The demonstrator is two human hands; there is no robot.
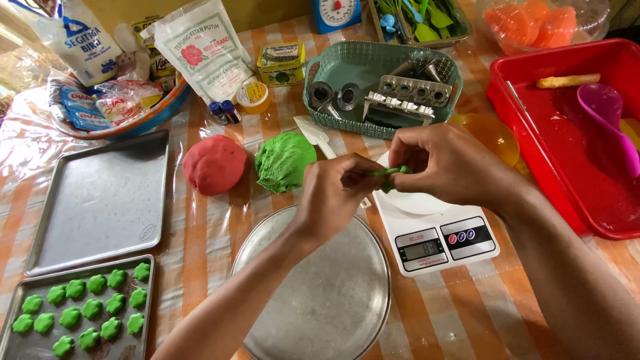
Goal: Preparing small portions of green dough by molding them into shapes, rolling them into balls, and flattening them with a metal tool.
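**Green dough pinched between two hands**

A round metal plate (320,293) lies at the table's near edge, below both hands. The left hand (337,197) and right hand (443,163) each close their fingertips on a small green dough piece (392,172), a thin, stretched strip held above a white kitchen scale (433,233). A green dough ball (285,161) sits just beside a red one (215,164).

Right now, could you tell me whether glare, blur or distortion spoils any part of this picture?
Head view: sharp overall; soft glare on the round metal tray and the clear table cover; wide-angle bending toward the edges; both hands on the green dough strip slightly soft.
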